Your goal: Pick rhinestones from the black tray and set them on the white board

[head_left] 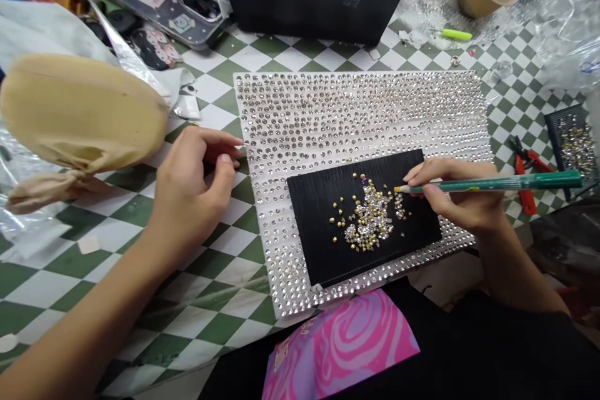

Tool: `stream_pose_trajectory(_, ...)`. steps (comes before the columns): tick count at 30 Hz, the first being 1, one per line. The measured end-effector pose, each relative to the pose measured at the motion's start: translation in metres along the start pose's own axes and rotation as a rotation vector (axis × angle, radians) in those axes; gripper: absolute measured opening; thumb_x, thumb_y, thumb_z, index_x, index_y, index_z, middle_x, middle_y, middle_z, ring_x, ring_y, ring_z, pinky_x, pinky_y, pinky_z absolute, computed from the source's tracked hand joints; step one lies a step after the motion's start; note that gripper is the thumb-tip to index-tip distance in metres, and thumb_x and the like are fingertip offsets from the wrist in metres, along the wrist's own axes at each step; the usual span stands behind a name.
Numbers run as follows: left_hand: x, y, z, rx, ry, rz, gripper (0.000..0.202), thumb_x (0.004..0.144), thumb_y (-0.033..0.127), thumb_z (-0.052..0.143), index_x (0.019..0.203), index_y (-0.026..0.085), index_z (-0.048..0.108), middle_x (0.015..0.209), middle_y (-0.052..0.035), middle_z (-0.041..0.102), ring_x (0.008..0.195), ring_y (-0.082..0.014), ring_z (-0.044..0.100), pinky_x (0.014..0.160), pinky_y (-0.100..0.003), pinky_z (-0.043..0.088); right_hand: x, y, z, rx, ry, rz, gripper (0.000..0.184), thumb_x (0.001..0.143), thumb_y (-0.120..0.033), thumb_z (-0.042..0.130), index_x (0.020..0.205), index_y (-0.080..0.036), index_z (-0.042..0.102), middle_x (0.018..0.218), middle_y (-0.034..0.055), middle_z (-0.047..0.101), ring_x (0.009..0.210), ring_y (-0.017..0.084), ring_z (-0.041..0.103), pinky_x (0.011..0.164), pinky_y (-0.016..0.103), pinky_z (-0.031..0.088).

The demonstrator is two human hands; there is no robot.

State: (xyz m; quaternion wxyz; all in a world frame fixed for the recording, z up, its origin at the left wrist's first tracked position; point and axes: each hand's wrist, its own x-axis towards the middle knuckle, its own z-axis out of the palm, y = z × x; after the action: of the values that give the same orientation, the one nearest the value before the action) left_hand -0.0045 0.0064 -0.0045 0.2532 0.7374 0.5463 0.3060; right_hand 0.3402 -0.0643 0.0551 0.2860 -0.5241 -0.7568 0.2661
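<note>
In the head view, the fingers of our right hand pinch a green pencil-like tool, its yellowish tip over the black tray, just beside a heap of gold and silver stones. We cannot tell whether tip and stones touch. The tray lies on a gem-studded sheet on the checkered worktop. Our left hand is at the sheet's left edge, its fingers half curled, with a gap between thumb and forefinger. Beside it we see a tied, cream-coloured pouch.
</note>
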Motion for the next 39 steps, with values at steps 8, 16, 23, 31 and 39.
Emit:
stream_pose_trajectory(8, 0.0, 0.0, 0.0, 0.001, -0.003, 0.003, 0.02, 0.087, 0.023, 0.044, 0.1, 0.019, 0.058, 0.088, -0.0025, 0.061, 0.076, -0.0089, 0.057, 0.074, -0.023, 0.047, -0.026, 0.005, -0.006, -0.016, 0.291, 0.037, 0.028, 0.076, -0.005, 0.06, 0.089, -0.027, 0.072, 0.08, 0.0, 0.069, 0.079, 0.02, 0.07, 0.069, 0.036, 0.055)
stream_pose_trajectory(16, -0.001, 0.0, -0.001, 0.0, 0.002, -0.009, 0.021, 0.086, 0.024, 0.044, 0.099, 0.017, 0.059, 0.088, -0.0029, 0.061, 0.075, -0.0076, 0.057, 0.071, -0.021, 0.046, -0.046, 0.007, 0.001, -0.026, 0.299, 0.011, 0.033, 0.075, -0.003, 0.058, 0.094, -0.027, 0.071, 0.084, -0.0002, 0.072, 0.078, 0.021, 0.07, 0.063, 0.036, 0.053)
stream_pose_trajectory(23, 0.0, 0.001, -0.002, 0.005, -0.001, 0.0, 0.021, 0.085, 0.024, 0.044, 0.099, 0.017, 0.059, 0.089, -0.0029, 0.061, 0.076, -0.0076, 0.059, 0.072, -0.021, 0.048, -0.047, 0.006, 0.005, -0.063, 0.344, 0.002, 0.03, 0.075, -0.004, 0.058, 0.091, -0.025, 0.071, 0.085, 0.0011, 0.073, 0.075, 0.02, 0.071, 0.061, 0.036, 0.053)
stream_pose_trajectory(31, 0.0, 0.0, 0.0, 0.026, 0.004, 0.004, 0.02, 0.085, 0.024, 0.044, 0.098, 0.018, 0.058, 0.088, -0.0021, 0.061, 0.076, -0.0084, 0.059, 0.073, -0.022, 0.048, -0.048, 0.006, 0.005, -0.022, 0.365, 0.036, 0.029, 0.074, -0.002, 0.057, 0.087, -0.023, 0.071, 0.082, 0.0017, 0.073, 0.076, 0.023, 0.071, 0.06, 0.037, 0.051)
stream_pose_trajectory(39, 0.0, 0.001, -0.001, 0.033, -0.003, 0.001, 0.021, 0.086, 0.024, 0.043, 0.1, 0.018, 0.058, 0.089, -0.0014, 0.061, 0.076, -0.0077, 0.058, 0.074, -0.021, 0.048, -0.022, 0.018, -0.002, 0.112, 0.643, -0.039, 0.009, 0.071, -0.015, 0.061, 0.073, -0.015, 0.07, 0.063, 0.002, 0.067, 0.056, 0.017, 0.066, 0.042, 0.027, 0.045)
